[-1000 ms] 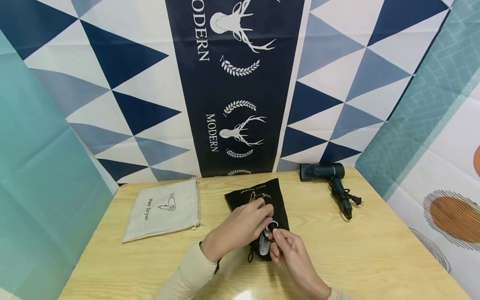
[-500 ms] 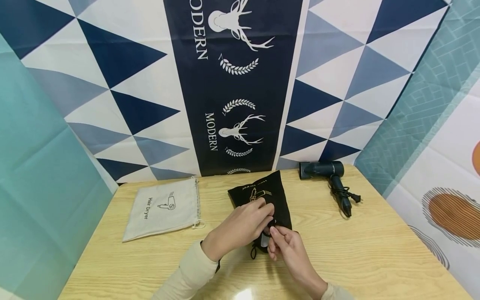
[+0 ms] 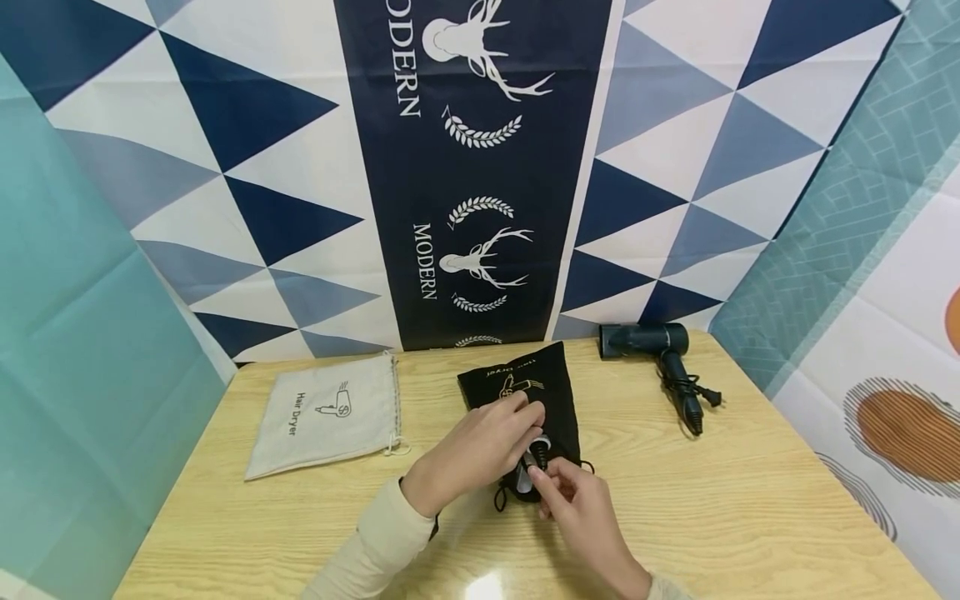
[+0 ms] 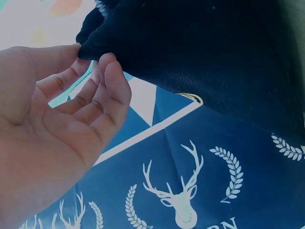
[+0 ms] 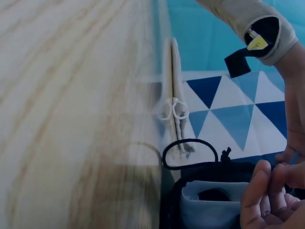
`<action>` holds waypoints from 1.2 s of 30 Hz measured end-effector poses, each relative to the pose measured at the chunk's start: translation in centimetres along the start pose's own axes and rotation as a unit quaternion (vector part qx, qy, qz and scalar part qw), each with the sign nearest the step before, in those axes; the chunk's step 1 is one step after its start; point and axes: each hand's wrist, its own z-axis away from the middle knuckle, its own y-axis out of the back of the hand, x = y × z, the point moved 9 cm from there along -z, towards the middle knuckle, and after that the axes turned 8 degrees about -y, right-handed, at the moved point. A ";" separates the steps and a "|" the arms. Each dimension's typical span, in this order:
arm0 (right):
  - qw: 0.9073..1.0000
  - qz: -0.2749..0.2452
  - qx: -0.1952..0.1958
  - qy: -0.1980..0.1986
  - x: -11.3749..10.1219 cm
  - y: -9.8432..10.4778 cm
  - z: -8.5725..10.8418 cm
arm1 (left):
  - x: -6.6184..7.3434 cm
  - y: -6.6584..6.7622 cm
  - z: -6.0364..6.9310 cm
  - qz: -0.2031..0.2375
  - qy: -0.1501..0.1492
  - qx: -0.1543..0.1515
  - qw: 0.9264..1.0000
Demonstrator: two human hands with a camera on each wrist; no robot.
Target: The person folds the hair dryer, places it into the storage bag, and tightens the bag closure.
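A black drawstring bag point(image 3: 551, 400) printed "Hair Dryer" is held over the table, its mouth toward me. My left hand point(image 3: 483, 450) pinches the bag's upper edge between thumb and fingers, seen closely in the left wrist view, where the bag's dark cloth point(image 4: 190, 52) hangs from the fingertips. Inside the mouth sits a pale grey object point(image 5: 209, 205) with a dark opening. A black cord with a ribbed end point(image 3: 541, 454) shows there too. My right hand point(image 3: 588, 517) has thumb and fingers curled at the cord; its exact grip is partly hidden.
A flat beige "Hair Dryer" bag point(image 3: 326, 417) lies on the left of the wooden table point(image 3: 712, 517). At the back right rests a dark hair dryer point(image 3: 645, 340) with its cord bundled round the handle. Patterned cloth walls point(image 3: 480, 167) stand behind and at both sides.
The right hand's fingertips have shifted slightly left and down from the ribbed cord end, which shows again after being mostly covered. The black bag has moved slightly up. The left hand keeps its pinch.
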 end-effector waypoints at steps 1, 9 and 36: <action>1.000 0.003 0.002 -0.001 0.1 0.0 0.0 | 0.1 -0.1 0.0 0.001 -0.001 -0.004 1.000; 0.992 -0.111 -0.015 -0.058 1.2 -0.3 -0.6 | 0.7 -1.0 -0.3 0.001 -0.010 -0.018 1.000; 0.968 -0.195 -0.013 -0.161 3.5 -0.9 -1.7 | 2.0 -1.4 -0.6 -0.024 -0.041 -0.006 0.999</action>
